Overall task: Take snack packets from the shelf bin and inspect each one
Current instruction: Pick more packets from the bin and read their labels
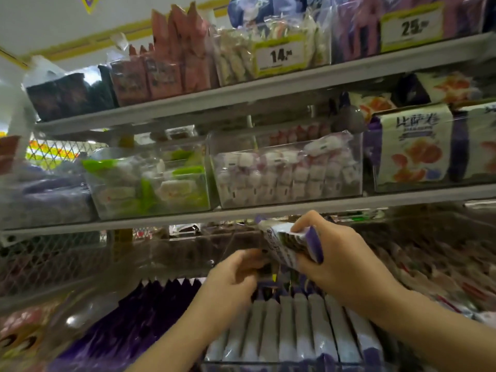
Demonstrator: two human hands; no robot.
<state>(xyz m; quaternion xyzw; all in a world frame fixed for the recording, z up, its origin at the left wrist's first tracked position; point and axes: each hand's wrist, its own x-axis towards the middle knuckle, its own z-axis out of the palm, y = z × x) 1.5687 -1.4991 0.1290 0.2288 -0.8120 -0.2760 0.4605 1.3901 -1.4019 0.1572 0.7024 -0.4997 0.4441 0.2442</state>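
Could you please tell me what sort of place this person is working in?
Most likely a small shop's snack aisle: tiered shelves carry clear bins packed with wrapped snacks, yellow-framed price tags mark them, and the right hand holds a snack packet.

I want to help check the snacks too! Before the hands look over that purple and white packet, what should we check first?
1. Packet lifted out of the bin: ok. The snack packet is up above the row of packets in the bin.
2. Right hand holding firmly: ok. The right hand wraps around the packet's purple end.
3. Left hand helping: cannot tell. The left hand is at the packet's lower end, but the contact is blurred.
4. Printing readable: not ok. The packet is tilted and blurry.
5. Packet undamaged: cannot tell, too blurred.
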